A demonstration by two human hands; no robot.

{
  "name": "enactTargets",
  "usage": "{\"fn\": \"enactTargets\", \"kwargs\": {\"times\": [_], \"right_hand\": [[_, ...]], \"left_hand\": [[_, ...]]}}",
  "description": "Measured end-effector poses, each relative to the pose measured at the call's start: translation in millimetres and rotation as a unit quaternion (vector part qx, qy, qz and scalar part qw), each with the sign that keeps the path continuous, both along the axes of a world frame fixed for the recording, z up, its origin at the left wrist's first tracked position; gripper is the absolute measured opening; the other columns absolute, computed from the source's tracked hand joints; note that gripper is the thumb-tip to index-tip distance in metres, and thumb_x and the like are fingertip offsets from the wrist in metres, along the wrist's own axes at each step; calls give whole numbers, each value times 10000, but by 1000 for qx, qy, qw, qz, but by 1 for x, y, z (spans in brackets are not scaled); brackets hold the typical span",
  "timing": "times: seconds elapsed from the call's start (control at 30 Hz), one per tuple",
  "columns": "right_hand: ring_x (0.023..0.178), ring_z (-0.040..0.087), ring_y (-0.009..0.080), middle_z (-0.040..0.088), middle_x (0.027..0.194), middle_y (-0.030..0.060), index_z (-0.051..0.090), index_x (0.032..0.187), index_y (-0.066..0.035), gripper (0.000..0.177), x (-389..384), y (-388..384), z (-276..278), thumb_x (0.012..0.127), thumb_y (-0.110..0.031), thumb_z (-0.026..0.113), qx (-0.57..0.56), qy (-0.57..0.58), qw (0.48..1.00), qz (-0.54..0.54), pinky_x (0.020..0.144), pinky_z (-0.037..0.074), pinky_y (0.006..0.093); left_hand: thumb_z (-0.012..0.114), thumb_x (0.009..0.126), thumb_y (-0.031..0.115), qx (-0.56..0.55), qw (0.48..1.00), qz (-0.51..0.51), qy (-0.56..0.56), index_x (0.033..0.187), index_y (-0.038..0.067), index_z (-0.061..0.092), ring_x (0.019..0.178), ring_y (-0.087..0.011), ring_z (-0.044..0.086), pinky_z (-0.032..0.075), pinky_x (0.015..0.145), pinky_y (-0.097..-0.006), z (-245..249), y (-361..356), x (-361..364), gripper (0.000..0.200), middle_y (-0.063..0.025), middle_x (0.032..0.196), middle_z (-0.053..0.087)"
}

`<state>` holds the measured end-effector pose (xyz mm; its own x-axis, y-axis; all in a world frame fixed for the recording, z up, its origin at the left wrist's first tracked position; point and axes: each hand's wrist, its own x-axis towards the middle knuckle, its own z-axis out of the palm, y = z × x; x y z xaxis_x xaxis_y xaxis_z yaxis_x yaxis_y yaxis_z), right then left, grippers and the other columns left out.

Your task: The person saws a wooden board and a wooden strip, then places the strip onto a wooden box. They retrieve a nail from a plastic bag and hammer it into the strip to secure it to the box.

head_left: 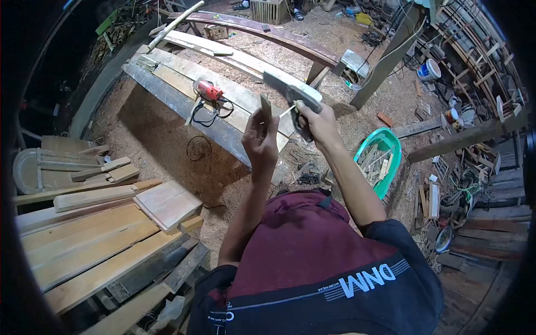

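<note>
My left hand (261,139) is raised in front of my chest, its fingers closed on a small flat strip of wood (266,107) that stands upright. Beside it, my right hand (319,124) grips a dark tool (304,101) with a black handle and a flat grey front part pointing up and left; its exact kind I cannot tell. A thin pale stick (287,111) spans the gap between the two hands. Beyond them lies a workbench of long planks (241,114), with a red power tool (209,90) and its black cord on top.
A green tub (397,146) of wood offcuts stands on the floor at my right. Stacked boards (92,229) fill the lower left. A wooden post (391,56) rises at the right, near a white bucket (429,70). Sawdust and scraps cover the ground.
</note>
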<state>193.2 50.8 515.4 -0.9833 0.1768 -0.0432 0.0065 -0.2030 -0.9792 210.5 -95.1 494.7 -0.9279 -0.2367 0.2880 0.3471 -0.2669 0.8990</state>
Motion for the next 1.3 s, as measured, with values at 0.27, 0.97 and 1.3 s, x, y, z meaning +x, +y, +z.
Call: {"fn": "enactTargets", "kwargs": {"times": [0.27, 0.97, 1.3], "right_hand": [[620, 549, 75, 637, 760, -5, 681, 978, -4, 210, 16, 27, -16, 943, -211, 670, 77, -17, 988, -130, 556, 423, 239], [633, 516, 52, 594, 707, -21, 678, 947, 18, 274, 52, 17, 64, 903, -247, 727, 152, 117, 966, -172, 552, 414, 236], [728, 541, 51, 639, 790, -13, 673, 1041, 34, 284, 43, 20, 41, 937, -230, 689, 107, 137, 974, -143, 647, 450, 235]], "left_hand": [[522, 1021, 184, 239, 969, 0, -54, 1351, 3, 521, 845, -106, 518, 482, 683, -270, 9, -27, -21, 377, -27, 937, 555], [526, 1023, 137, -56, 988, -146, 21, 1218, -61, 622, 720, -78, 450, 361, 610, -215, 20, 55, 18, 294, -32, 856, 521], [480, 1040, 164, 74, 990, -111, -52, 1112, -6, 654, 590, -37, 382, 312, 514, -209, 31, 54, 1, 253, 19, 762, 501]]}}
